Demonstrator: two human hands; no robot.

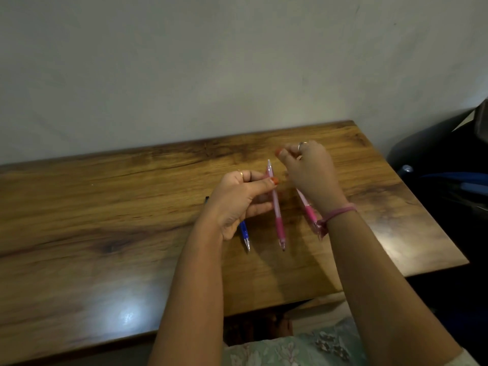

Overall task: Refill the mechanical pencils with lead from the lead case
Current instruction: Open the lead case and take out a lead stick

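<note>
Left hand point(239, 199) is pinching a pink mechanical pencil point(276, 204) above the wooden table point(105, 207), tip toward the person. Right hand point(307, 170) is hovering just beyond, fingers curled; contents indiscernible. Second pink pencil point(307, 208) and blue pencil point(244, 233) are lying beneath.

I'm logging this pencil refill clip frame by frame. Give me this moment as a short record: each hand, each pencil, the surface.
left hand: pinches the held pink pencil between thumb and fingers
held pink pencil: roughly upright, tip down, top end free
right hand: raised near the pencil's top, fingertips pinched together; anything between them is too small to see
second pink pencil: partly hidden behind the right wrist
blue pencil: lies on the table under the left hand
table: wooden, against a wall
lead case: not identifiable
</note>
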